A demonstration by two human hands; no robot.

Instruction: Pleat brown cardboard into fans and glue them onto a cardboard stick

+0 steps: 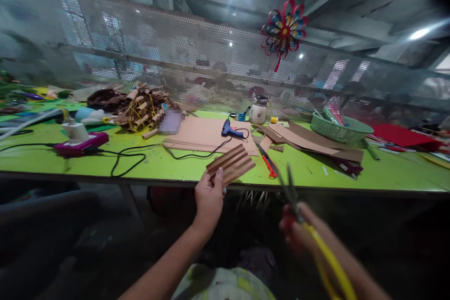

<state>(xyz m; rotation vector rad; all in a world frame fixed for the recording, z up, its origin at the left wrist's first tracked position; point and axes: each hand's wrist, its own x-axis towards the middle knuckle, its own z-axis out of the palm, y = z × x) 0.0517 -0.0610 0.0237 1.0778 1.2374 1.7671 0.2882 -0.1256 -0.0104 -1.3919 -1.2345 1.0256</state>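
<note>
My left hand (208, 197) is closed on a small brown corrugated cardboard piece (231, 164), held up at the near edge of the green table (168, 164). My right hand (297, 230) is lower right and blurred, its fingers wrapped round scissors (290, 187) with red handles and blades pointing up toward the cardboard. A yellow strip (326, 258) runs along my right forearm.
On the table lie a blue glue gun (230, 130) with its black cord, large cardboard sheets (207, 135), an orange cutter (269, 163), a green basket (339, 129), a pile of cardboard scraps (140, 108) and a purple device (80, 144). A mesh screen with a paper flower (284, 28) stands behind.
</note>
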